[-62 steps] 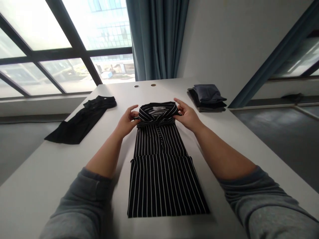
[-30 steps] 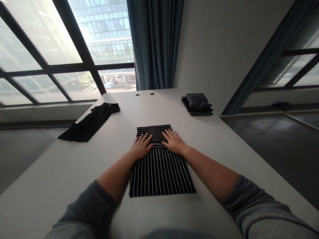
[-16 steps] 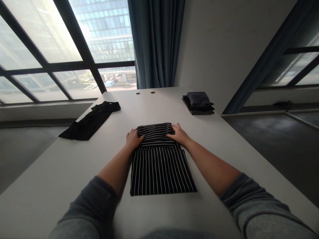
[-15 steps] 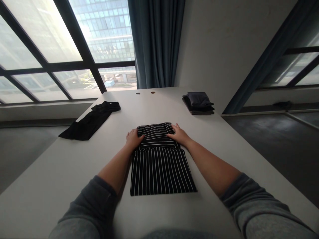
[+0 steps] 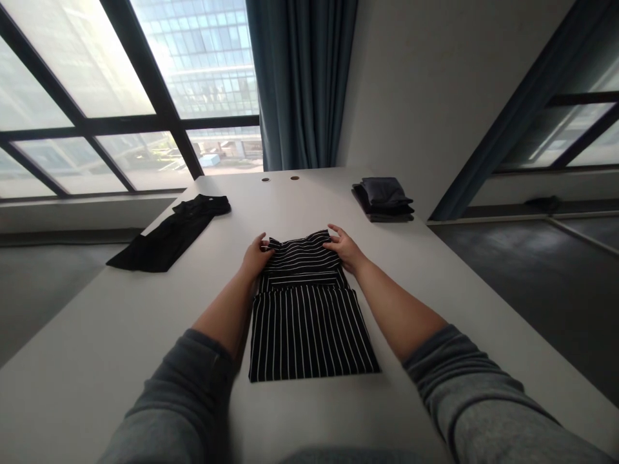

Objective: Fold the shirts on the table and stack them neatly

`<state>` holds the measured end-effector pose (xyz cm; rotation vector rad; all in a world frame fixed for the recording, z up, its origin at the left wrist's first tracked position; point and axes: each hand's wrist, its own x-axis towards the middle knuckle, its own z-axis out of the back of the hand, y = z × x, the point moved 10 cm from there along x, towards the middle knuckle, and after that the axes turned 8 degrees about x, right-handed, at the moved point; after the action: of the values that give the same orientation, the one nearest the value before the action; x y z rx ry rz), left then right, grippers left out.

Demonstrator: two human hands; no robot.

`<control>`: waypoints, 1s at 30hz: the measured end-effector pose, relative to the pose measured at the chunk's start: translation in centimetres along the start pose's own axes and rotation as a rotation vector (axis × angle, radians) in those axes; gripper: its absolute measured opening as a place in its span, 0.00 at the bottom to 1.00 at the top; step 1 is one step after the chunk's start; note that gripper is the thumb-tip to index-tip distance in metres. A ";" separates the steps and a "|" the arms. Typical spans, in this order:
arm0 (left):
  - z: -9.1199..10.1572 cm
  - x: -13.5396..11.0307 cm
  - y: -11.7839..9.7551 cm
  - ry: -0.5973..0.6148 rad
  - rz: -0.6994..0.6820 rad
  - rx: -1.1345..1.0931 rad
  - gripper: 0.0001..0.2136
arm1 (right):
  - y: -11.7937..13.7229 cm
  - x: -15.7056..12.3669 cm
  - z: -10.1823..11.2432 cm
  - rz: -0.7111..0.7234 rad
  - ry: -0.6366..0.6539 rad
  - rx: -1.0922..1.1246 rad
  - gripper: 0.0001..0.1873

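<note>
A black shirt with white stripes [image 5: 309,316] lies folded on the white table [image 5: 97,335] in front of me. My left hand [image 5: 256,255] grips the far left corner of its folded upper part. My right hand [image 5: 342,247] grips the far right corner. That far edge is raised slightly off the table between the two hands. Grey sleeves cover both my forearms near the camera.
A black garment [image 5: 169,232] lies spread near the table's left edge. A stack of folded dark clothes [image 5: 383,198] sits at the far right. Two round holes [image 5: 279,178] mark the far end of the table, before a curtain and window.
The collar end was folded down over the shirt and pressed flat with both hands. My hands then slid out to its far corners, which now lift a little off the table.
</note>
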<state>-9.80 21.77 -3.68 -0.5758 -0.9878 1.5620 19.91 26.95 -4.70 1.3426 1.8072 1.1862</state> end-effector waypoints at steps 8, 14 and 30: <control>-0.1 -1.1 -1.6 0.115 -0.020 -0.289 0.13 | 2.2 -0.9 -1.5 0.004 0.056 0.069 0.40; 3.5 -2.8 -4.6 0.035 -0.100 -0.269 0.13 | 5.2 -2.5 -2.1 0.091 0.009 -0.086 0.33; 8.8 -23.2 -12.1 0.208 -0.542 0.278 0.06 | 12.2 -21.4 -7.9 0.364 0.232 -0.822 0.06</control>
<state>-4.71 -2.90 7.56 -0.2387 -0.6783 1.1018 25.20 5.40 8.66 1.0665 0.9903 2.0495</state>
